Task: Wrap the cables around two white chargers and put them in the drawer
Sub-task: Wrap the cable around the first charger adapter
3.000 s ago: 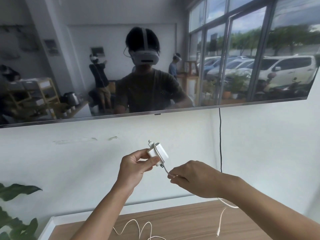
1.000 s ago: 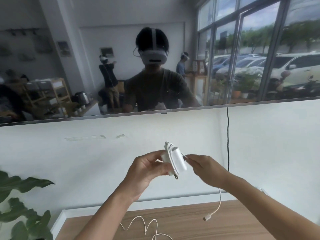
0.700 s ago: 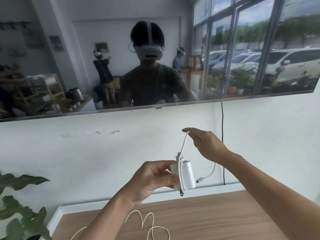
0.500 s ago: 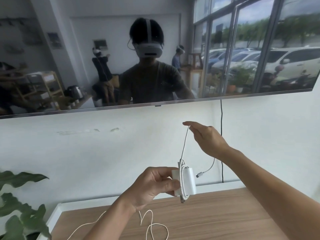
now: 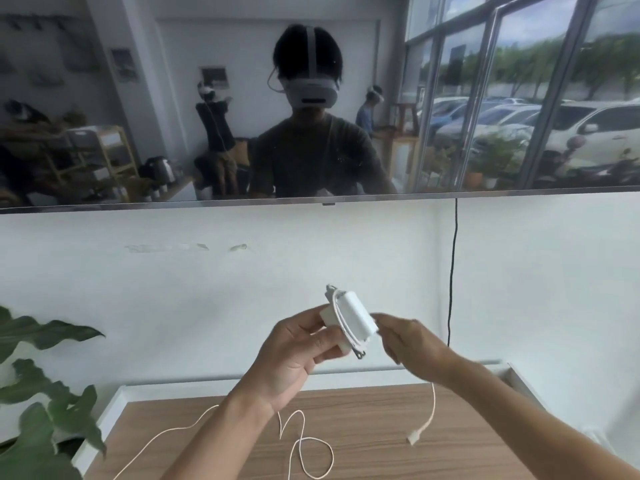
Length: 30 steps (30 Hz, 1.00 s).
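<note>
Pinching the charger (image 5: 349,319) firmly in left fingers (image 5: 313,327), keeping right fingers (image 5: 391,323) closed on cable (image 5: 431,407), laying remaining turns snug.

Soft daylight, motion-blurred right hand (image 5: 405,337), wide-angle edge bending.

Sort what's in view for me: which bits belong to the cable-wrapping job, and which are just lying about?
Job:
- white charger, gripped by left hand
- its cable end, hanging from right hand
- second white cable, loose on the wooden top

Just there:
- wall screen
- black cord
- plant
</note>
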{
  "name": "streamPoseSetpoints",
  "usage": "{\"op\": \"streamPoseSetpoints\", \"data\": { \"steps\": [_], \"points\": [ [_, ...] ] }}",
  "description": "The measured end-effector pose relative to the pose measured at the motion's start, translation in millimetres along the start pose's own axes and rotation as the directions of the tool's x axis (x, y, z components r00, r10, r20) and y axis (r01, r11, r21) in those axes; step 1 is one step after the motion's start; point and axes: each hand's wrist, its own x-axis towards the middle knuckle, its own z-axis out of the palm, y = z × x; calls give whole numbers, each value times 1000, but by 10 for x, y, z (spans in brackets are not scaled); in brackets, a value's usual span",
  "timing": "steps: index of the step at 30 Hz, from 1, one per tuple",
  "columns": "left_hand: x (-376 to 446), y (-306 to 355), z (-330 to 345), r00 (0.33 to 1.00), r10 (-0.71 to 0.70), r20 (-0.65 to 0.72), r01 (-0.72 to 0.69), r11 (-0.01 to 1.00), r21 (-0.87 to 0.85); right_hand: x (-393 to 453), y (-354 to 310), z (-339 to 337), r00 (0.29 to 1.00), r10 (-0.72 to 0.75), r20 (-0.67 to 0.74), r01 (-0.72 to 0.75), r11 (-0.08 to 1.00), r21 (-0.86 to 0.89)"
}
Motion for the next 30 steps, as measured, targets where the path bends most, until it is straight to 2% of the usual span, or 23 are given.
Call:
{"op": "streamPoseSetpoints", "data": {
  "steps": [2, 5, 11, 15, 21, 23, 26, 28, 30],
  "points": [
    [26, -5, -106, 989, 27, -147, -28, 1000, -1, -196, -78, 147, 998, -3, 65, 2, 1000, 14],
    [30, -73, -220, 964, 50, -259, -44, 999, 30, -443, -315, 281, 991, -38, 130, 42, 999, -26],
    [16, -183, -311, 929, 19, -371, 50, 983, 176, -598, -676, 66, 990, -56, 127, 99, 924, -369],
    [10, -169, -348, 924, 99, -370, 85, 889, 450, -585, -931, -127, 978, -104, 178, 177, 867, -466],
    [-108, -148, -426, 935, 114, -335, 155, 721, 676, -525, -988, -238, 945, -275, 177, 327, 822, -466],
    [-148, -127, -379, 945, 111, -308, 153, 683, 714, -472, -987, -285, 920, -368, 134, 387, 806, -448],
    [-181, -101, -307, 962, 98, -255, 126, 668, 733, -326, -991, -391, 900, -436, 0, 401, 828, -391],
    [-210, -80, -272, 980, 56, -189, 98, 694, 713, -210, -998, -443, 887, -453, -86, 393, 840, -373],
    [-242, -70, -247, 991, 19, -129, 74, 735, 674, -113, -977, -475, 926, -356, -129, 314, 912, -265]
  ]
}}
